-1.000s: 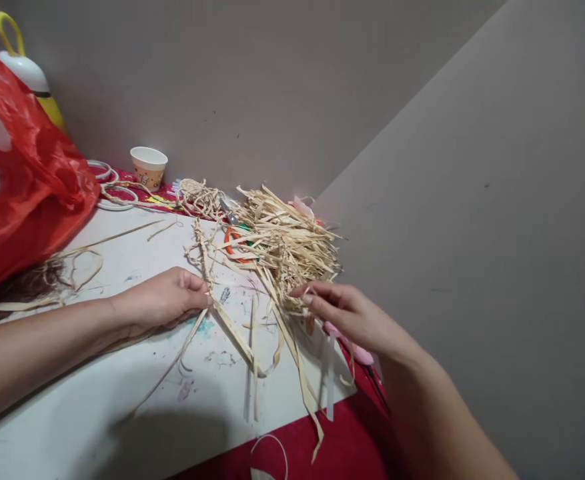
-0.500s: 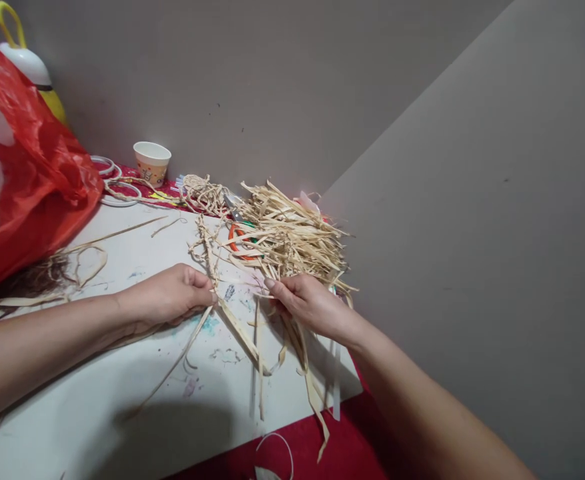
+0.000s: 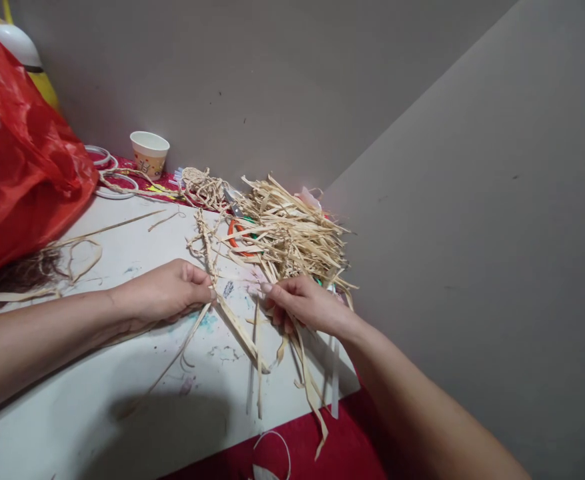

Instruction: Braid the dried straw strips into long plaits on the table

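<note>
My left hand (image 3: 179, 288) is closed, thumb and finger pinching the lower end of a braided straw cord (image 3: 206, 243). Below the pinch, loose flat straw strips (image 3: 237, 327) fan out over the white board (image 3: 137, 373). To the right, my right hand (image 3: 305, 300) closes thumb against finger on a thin straw strand that stretches across from the braid. Just behind it lies a large heap of dry straw strips (image 3: 302, 230). Orange-handled scissors (image 3: 237, 237) are partly covered by that heap.
A red plastic bag (image 3: 32, 160) fills the left side, with a white and yellow bottle (image 3: 19, 47) behind it. A paper cup (image 3: 149, 157), white rings (image 3: 117, 185) and a coil of straw cord (image 3: 205, 188) line the back by the grey wall (image 3: 282, 80). Red cloth (image 3: 292, 447) shows in front.
The view has shifted slightly, so the bag, bottle and cup sit a little higher and farther left. Both hands keep their pinches, nearly still; the right hand's lower fingers show more.
</note>
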`<state>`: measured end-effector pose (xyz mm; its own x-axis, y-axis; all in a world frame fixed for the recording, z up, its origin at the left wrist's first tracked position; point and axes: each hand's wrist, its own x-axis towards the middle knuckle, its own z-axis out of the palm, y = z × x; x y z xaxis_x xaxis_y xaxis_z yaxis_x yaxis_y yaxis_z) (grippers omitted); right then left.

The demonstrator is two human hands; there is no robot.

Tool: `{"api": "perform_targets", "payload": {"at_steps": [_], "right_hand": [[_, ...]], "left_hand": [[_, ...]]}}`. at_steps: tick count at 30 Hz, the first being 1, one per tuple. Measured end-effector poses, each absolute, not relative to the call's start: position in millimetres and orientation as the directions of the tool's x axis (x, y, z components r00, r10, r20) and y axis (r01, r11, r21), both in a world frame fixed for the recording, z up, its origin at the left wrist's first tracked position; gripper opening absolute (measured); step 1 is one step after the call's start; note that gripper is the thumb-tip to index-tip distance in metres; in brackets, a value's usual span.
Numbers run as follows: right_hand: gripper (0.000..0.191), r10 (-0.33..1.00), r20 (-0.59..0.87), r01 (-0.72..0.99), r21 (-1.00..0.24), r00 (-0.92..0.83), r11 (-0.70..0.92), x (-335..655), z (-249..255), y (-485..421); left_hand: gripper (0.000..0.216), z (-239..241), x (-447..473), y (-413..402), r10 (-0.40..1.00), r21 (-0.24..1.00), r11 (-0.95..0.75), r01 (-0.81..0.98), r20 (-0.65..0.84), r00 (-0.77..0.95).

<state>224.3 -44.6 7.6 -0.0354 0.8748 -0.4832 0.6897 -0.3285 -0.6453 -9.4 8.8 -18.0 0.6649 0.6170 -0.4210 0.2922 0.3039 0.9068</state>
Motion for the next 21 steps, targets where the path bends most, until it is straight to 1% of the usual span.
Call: {"api": "perform_targets", "payload": {"at_steps": [3,5,7,10,12,14,17,19,21], "right_hand": [[0.033,0.867,-0.497,0.647,-0.673,-0.037,-0.358,225,6,-45],[0.029,0.861,-0.507,0.606,-0.698,-0.044,-0.380,226,9,-46],[0.030,0.847,-0.524,0.572,-0.724,-0.091,-0.386,226,13,-49],[0.037,0.769,-0.592,0.564,-0.731,-0.243,-0.384,226,18,-56],[0.042,0.733,-0.612,0.565,-0.732,-0.298,-0.381,226,19,-59],[0.045,0.766,-0.587,0.554,-0.741,-0.262,-0.379,227,18,-61],[0.044,0.836,-0.525,0.534,-0.757,-0.157,-0.376,228,12,-60],[0.043,0.851,-0.515,0.554,-0.741,-0.106,-0.379,227,9,-58],[0.045,0.855,-0.516,0.608,-0.696,-0.053,-0.382,225,6,-56]], "left_hand": [[0.021,-17,-9,9,0.615,0.905,0.314,0.288,-0.425,0.664],[0.022,-16,-9,9,0.617,0.905,0.320,0.281,-0.424,0.663],[0.023,-16,-8,8,0.620,0.907,0.321,0.274,-0.420,0.663],[0.023,-16,-9,8,0.619,0.912,0.312,0.268,-0.409,0.671],[0.023,-16,-9,8,0.615,0.913,0.305,0.270,-0.405,0.677],[0.024,-16,-9,9,0.612,0.911,0.307,0.276,-0.411,0.676],[0.024,-16,-9,9,0.615,0.910,0.310,0.275,-0.413,0.672],[0.022,-17,-9,9,0.617,0.912,0.305,0.273,-0.408,0.673],[0.022,-17,-9,9,0.615,0.913,0.302,0.274,-0.406,0.676]]}}
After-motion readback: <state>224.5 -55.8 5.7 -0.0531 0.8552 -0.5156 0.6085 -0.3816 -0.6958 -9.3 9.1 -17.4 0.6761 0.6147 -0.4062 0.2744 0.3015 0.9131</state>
